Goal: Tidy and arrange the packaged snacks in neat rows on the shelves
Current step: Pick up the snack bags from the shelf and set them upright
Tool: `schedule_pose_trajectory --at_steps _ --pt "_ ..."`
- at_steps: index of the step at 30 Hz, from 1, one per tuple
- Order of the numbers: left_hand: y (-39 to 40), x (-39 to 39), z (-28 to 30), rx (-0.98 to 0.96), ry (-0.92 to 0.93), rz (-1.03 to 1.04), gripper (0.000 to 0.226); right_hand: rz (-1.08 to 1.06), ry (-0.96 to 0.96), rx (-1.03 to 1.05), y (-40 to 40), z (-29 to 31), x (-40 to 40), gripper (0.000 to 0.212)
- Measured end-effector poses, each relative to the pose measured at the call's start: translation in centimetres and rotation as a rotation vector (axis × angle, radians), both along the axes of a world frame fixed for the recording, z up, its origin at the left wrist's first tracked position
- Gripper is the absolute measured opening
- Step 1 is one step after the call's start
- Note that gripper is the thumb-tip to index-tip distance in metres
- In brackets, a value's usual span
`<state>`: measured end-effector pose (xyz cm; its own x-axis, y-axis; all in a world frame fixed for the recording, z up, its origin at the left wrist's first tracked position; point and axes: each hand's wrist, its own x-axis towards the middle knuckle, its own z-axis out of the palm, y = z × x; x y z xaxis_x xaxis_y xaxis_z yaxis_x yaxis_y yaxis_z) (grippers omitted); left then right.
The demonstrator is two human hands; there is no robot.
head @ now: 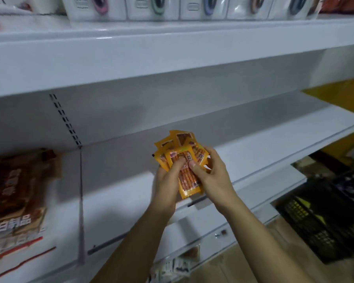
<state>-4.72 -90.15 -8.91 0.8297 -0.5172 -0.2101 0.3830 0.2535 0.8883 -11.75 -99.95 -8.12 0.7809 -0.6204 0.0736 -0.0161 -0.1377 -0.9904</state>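
Presently both hands are up in front of the middle shelf (253,127), and I take that shelf as my landmark throughout. The left hand (168,180) and the right hand (211,172) are both clenched round one fanned bundle of orange snack packets (184,158), thumbs pressed on the front packet, fingers wrapped behind. The bundle hangs just before the shelf's front edge, not resting on its deck. The packets are splayed unevenly: several tops poke out above and to the left, and one long packet droops below the rest. My reading is that the step in hand is squaring the bundle before laying it down. To do that well, I would loosen the thumbs a little, tap the bottom edges level against the shelf deck, then set the packets face-forward in a line starting from one end of the bare stretch, keeping their fronts flush with the shelf lip. Gripping too hard would likely crease the soft film; too slack and the drooping packet may slip out. Left of the bundle, on the same shelf level, stand brown snack bags (18,190), blurred. Above the shelf sits a row of white boxed goods (151,7). Below and to its right lies a black crate (325,217).
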Motion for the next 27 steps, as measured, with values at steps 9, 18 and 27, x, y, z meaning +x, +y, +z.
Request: schedule_pose_trajectory --at_steps 9,18,27 --pt "-13.1 2.6 -1.8 0.178 -0.167 -0.257 0.058 -0.275 0.063 -0.11 -12.7 -1.7 -1.7 0.042" --pt "-31.0 2.0 -2.3 0.295 -0.429 -0.403 0.069 -0.447 0.123 -0.164 -30.0 -3.4 -4.7 0.039" --pt "-52.3 1.4 -3.0 0.465 -0.64 -0.357 0.056 -0.422 0.205 -0.352 -51.7 -3.6 -6.1 0.046"
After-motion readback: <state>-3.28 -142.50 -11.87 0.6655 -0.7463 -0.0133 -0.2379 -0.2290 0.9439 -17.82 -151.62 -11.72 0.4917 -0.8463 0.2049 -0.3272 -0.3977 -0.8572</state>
